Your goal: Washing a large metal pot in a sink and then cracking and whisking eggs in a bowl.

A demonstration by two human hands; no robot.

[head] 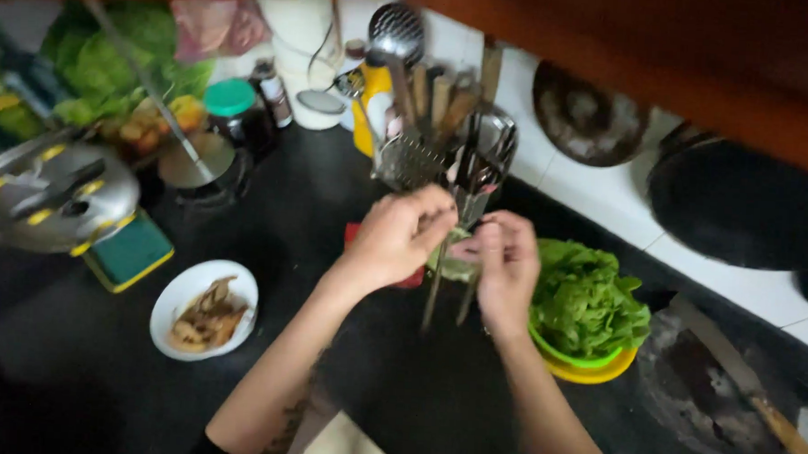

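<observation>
Head view shows the left hand (402, 237) and right hand (506, 269) both pinching one pale green stalk (454, 256). One bowl of greens (587, 309) sits just beside the right hand.

A white plate (203, 286) of food sits well left of a cleaver (734, 368).

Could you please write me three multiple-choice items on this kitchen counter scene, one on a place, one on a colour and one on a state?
1. Where is the bowl of leafy greens?
A. Beside the right hand
B. Left of the white plate
C. On the pot lid

2. What colour is the jar lid?
A. Red
B. Green
C. Black

3. What are the hands doing?
A. Resting flat on the counter
B. Raised together, left hand and right pinching a long green stalk
C. Holding the cleaver

Answers: 1 A, the greens sit just right of that hand. 2 B, the lid is green. 3 B, both hands' fingers meet on the stalk.
</observation>
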